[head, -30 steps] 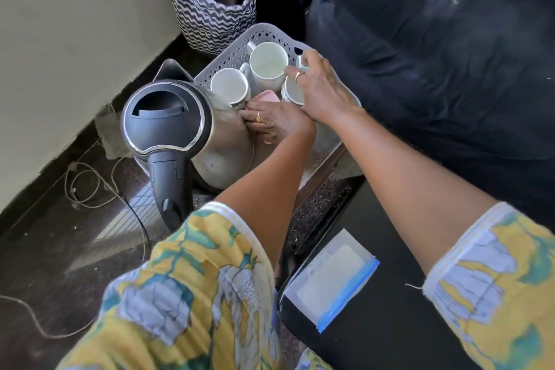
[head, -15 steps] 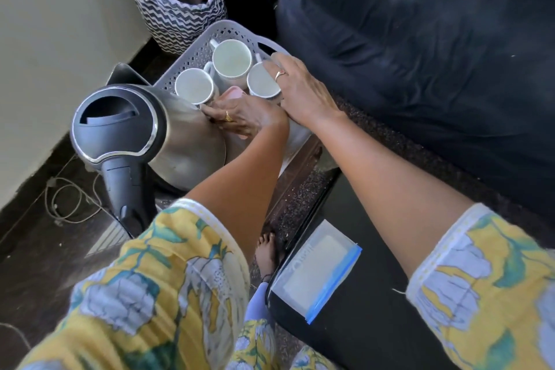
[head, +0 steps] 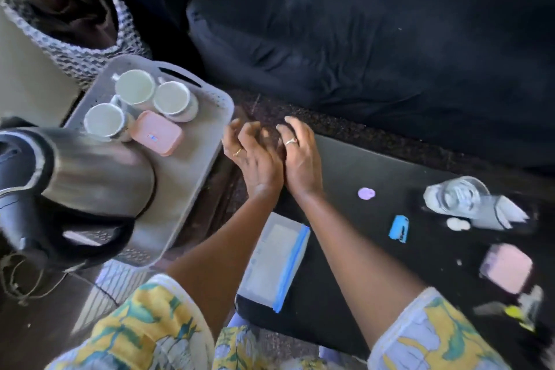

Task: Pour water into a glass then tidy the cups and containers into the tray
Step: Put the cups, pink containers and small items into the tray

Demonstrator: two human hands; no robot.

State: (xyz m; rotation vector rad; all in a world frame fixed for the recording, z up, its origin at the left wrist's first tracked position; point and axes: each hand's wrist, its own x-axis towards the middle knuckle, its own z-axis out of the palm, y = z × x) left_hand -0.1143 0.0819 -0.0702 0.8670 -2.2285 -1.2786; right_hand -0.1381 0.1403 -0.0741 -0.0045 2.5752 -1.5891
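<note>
A grey perforated tray on the left holds three white cups, a pink lidded container and a steel electric kettle at its near end. My left hand and my right hand hover side by side just right of the tray, both empty with fingers loosely spread. A clear glass stands on the black table at the right.
On the black table lie a blue-edged zip bag, a purple disc, a small blue object and a pink box. A dark sofa fills the back. A patterned basket stands behind the tray. Cables lie on the floor at left.
Both hands have let go of the cup and pink container and drawn back to the right, out of the tray. The view has swung right, which brings the glass into sight.
</note>
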